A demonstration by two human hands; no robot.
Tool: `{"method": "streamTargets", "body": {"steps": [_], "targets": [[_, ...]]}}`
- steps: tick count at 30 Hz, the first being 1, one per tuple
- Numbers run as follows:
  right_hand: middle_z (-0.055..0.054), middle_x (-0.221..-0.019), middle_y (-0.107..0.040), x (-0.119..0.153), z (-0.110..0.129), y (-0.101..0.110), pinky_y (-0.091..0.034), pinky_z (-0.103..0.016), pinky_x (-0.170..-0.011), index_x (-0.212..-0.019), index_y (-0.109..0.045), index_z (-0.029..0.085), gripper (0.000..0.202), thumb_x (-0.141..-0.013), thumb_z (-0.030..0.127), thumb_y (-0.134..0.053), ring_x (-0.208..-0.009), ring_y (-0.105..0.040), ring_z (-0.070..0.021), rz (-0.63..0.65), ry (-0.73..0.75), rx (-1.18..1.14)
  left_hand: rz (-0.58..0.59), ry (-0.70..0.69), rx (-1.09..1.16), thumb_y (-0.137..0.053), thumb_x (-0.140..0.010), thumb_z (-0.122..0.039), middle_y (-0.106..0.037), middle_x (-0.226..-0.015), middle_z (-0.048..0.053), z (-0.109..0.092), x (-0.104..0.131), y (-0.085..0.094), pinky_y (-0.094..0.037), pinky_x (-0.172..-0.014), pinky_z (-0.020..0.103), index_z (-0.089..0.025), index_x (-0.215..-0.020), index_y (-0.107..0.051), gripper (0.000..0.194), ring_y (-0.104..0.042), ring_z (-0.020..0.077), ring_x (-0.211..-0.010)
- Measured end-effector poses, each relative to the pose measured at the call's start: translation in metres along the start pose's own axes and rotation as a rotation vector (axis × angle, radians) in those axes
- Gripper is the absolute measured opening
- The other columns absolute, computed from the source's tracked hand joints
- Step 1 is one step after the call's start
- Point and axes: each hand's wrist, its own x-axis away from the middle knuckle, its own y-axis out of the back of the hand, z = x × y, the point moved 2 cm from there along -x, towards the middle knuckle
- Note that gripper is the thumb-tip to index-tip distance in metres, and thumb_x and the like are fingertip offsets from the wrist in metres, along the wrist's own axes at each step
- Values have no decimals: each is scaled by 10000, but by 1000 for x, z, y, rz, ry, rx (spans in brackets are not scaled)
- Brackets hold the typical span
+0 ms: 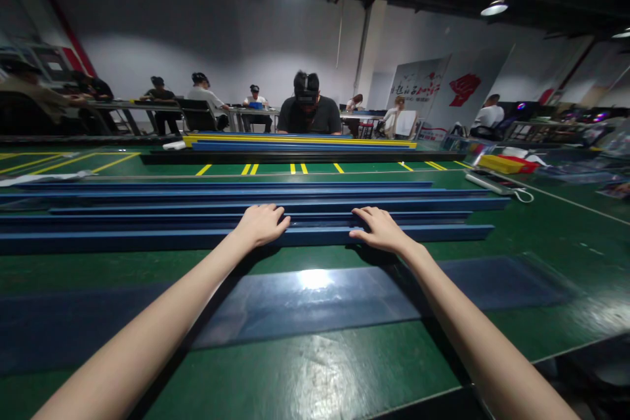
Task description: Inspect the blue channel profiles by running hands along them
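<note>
Several long blue strips lie side by side across the green table. Over the nearest blue strip (319, 235) is my left hand (262, 224), left of centre, its fingers reaching onto the strip behind and slightly apart. My right hand (378, 230) rests at the same strips, right of centre, with thumb and fingers spread. Neither hand is wrapped round a strip; the fingertips touch the strips' upper edges. Closer to me, a long clear plastic sleeve (315, 298) lies flat beneath my forearms, reflecting a lamp.
Yellow, blue and black strips (300, 157) lie farther back on the green table (315, 367), before a seated person (309, 105). A white device with a cord (492, 182) and a yellow object (501, 165) are at the right. More people sit at tables behind.
</note>
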Motion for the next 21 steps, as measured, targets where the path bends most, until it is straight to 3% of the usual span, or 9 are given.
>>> {"method": "streamTargets", "body": {"steps": [7, 11, 16, 21], "targets": [[-126, -1112, -543, -14, 37, -4, -315, -356, -858, -1229, -451, 153, 640, -761, 588, -423, -1029, -460, -249, -33, 25, 35, -59, -48, 99, -216, -887, -319, -627, -944, 80, -36, -21, 7, -414, -752, 335, -174, -911, -584, 396, -583, 216, -885], [-138, -1114, -543, -20, 54, -10, -314, -366, -864, -1242, -433, 142, 672, -765, 613, -391, -1035, -454, -257, -46, 73, 83, -27, 31, 162, -228, -877, -259, -640, -932, 89, -57, -33, 2, -433, -730, 324, -165, -931, -588, 375, -604, 210, -853], [-145, -1158, -522, -19, 56, -12, -307, -381, -905, -1255, -421, 128, 665, -787, 598, -363, -1065, -445, -256, -75, 92, 91, -46, 81, 165, -208, -868, -231, -649, -878, 122, -61, -34, -3, -444, -719, 329, -125, -918, -592, 401, -611, 229, -853], [-140, -1276, -437, -13, 44, -7, -304, -342, -957, -1272, -401, 117, 616, -820, 533, -367, -1161, -393, -225, -67, 137, -7, -48, 80, 174, -223, -851, -233, -658, -845, 113, -58, -33, -1, -454, -687, 316, -140, -876, -614, 403, -620, 227, -828]]}}
